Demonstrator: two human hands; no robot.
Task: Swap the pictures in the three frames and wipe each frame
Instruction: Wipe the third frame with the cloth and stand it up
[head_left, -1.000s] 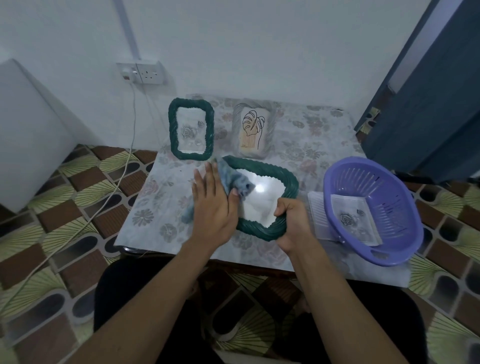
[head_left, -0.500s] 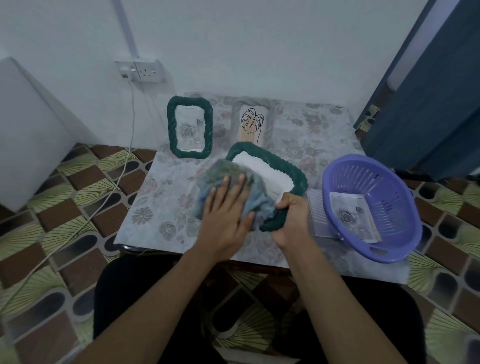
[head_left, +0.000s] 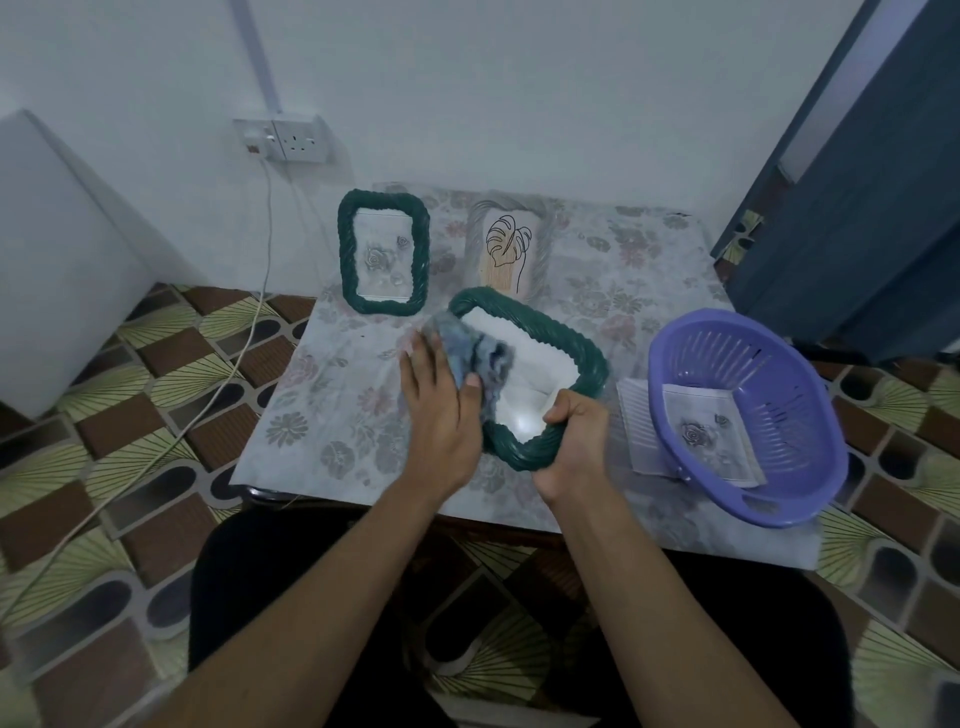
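Note:
A dark green rope-edged frame (head_left: 582, 348) is tilted up off the table in front of me, its glass reflecting light. My right hand (head_left: 574, 441) grips its near lower corner. My left hand (head_left: 441, 400) presses a blue-grey cloth (head_left: 475, 353) against the frame's left side and glass. A second green frame (head_left: 384, 260) with a rose picture stands at the back left. Beside it a pale frame (head_left: 506, 249) shows a leaf line drawing.
A purple plastic basket (head_left: 789, 499) sits on the right of the flower-patterned table (head_left: 332, 395), with a rose picture (head_left: 709, 436) inside and a white sheet (head_left: 636, 426) under it. A cable (head_left: 260, 291) hangs from the wall socket (head_left: 296, 140). A blue door (head_left: 872, 208) stands at right.
The cloth under my left hand has moved from the frame's near left side up toward its far left part. My right hand kept hold of the tilted frame.

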